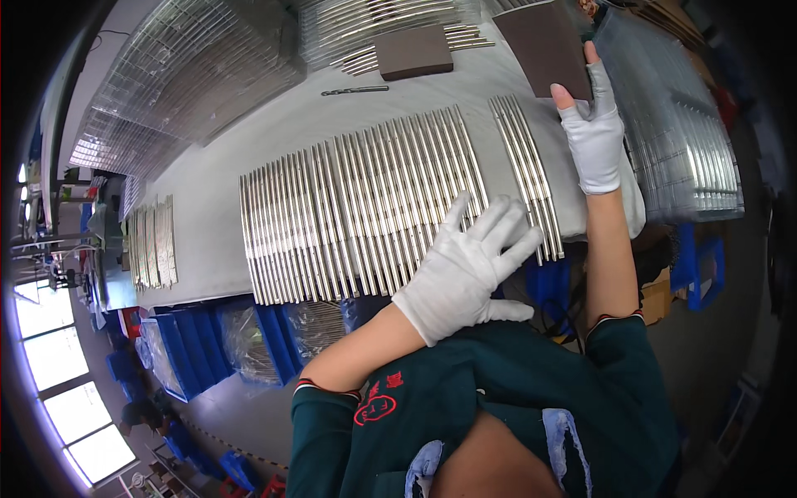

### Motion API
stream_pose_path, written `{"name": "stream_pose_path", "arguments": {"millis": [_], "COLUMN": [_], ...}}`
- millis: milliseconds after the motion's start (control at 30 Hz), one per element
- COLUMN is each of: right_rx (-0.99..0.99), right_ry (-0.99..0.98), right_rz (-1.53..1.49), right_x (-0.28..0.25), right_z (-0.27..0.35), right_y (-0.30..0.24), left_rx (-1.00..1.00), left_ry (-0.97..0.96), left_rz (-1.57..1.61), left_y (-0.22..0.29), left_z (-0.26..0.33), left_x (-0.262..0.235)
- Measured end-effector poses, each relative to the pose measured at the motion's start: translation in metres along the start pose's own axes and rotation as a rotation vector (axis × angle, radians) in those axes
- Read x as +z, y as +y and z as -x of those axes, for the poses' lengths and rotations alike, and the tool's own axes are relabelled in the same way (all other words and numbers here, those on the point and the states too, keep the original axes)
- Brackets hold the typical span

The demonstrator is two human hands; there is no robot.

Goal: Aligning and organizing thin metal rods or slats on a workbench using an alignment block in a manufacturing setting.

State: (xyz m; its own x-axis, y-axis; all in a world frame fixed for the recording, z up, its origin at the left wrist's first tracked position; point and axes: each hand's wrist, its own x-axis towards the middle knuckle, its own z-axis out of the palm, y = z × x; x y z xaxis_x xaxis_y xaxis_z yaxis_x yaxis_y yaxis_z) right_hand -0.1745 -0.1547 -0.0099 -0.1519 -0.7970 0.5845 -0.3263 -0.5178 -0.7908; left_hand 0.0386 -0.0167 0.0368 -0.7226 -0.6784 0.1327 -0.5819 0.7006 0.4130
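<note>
Right now the person's left hand (469, 266), in a white glove, lies open and flat with its fingers spread on the near ends of a long row of shiny metal rods (361, 212). The rods lie side by side on a grey table (249, 141), all touching one another. A smaller bunch of the same rods (525, 170) lies just beside the big row, with a thin gap between them. The right hand (591, 129) wears a white glove too, with bare fingertips poking out. It is reaching up to the far side and grips the near edge of a brown flat pad (548, 46) between thumb and fingers. Another brown pad (413, 51) sits on more rods at the far end of the table. A dark drill bit (355, 90) lies near it. Blue bins (199, 344) stand on the floor below the table edge
</note>
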Motion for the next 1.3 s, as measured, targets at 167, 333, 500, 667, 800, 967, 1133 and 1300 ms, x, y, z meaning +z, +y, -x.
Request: {"name": "stream_pose_path", "arguments": {"millis": [167,333,500,667,800,967,1133,1300], "right_rx": [0.046,0.022,0.021,0.037,0.048,0.031,0.007,0.025], "right_ry": [-0.018,-0.026,-0.024,-0.036,-0.032,-0.029,-0.024,-0.055], "right_rz": [-0.044,-0.074,-0.061,-0.039,-0.010,-0.037,-0.050,-0.062], "right_x": [-0.001,0.000,-0.001,-0.002,-0.003,-0.002,-0.002,-0.002], "right_z": [0.001,0.001,0.001,0.001,0.001,0.001,0.001,-0.001], "right_y": [-0.003,0.000,0.003,0.006,0.004,0.007,0.004,0.005], "left_rx": [-0.216,-0.226,-0.086,-0.036,-0.056,-0.123,-0.173,-0.141], "left_ry": [0.005,0.017,-0.008,-0.003,-0.031,-0.066,-0.068,-0.037], "left_rz": [-0.212,-0.173,-0.123,-0.113,-0.107,-0.133,-0.163,-0.165], "left_y": [-0.014,-0.010,-0.010,-0.004,-0.004,-0.006,-0.007,-0.004], "left_z": [0.040,0.030,0.005,-0.011,-0.007,0.020,0.032,0.020], "left_x": [-0.008,-0.002,0.011,0.019,0.012,-0.002,-0.005,0.002]}}
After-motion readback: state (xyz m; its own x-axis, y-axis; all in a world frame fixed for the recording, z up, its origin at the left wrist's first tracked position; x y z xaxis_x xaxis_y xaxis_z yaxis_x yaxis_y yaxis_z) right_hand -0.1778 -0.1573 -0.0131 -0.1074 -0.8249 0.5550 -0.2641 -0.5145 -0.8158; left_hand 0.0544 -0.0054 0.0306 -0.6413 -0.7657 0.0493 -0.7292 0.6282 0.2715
